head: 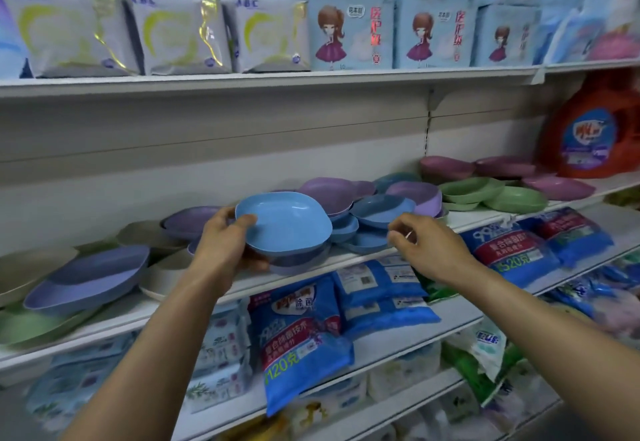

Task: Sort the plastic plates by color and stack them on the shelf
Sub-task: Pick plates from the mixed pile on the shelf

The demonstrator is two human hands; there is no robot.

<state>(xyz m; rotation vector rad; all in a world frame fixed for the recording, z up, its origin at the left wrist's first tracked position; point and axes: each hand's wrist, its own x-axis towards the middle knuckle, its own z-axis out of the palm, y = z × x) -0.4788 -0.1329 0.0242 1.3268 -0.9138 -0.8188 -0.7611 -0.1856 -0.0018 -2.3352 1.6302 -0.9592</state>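
left grip (221,246) pinches the blue plate (287,222) above a shelf stack (298,262) — right grip (426,246) loosely curled, seemingly empty.

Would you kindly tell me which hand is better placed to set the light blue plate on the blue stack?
Probably the left. The left hand grips the light blue plate by its rim, just beside the blue stack; the right hand hovers in front of it, holding nothing.

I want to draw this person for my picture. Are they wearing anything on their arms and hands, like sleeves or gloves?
No sleeves show: the left forearm and right forearm are bare right to the picture's edge. The left hand and right hand wear no gloves, and I see no watch, bracelet or ring.
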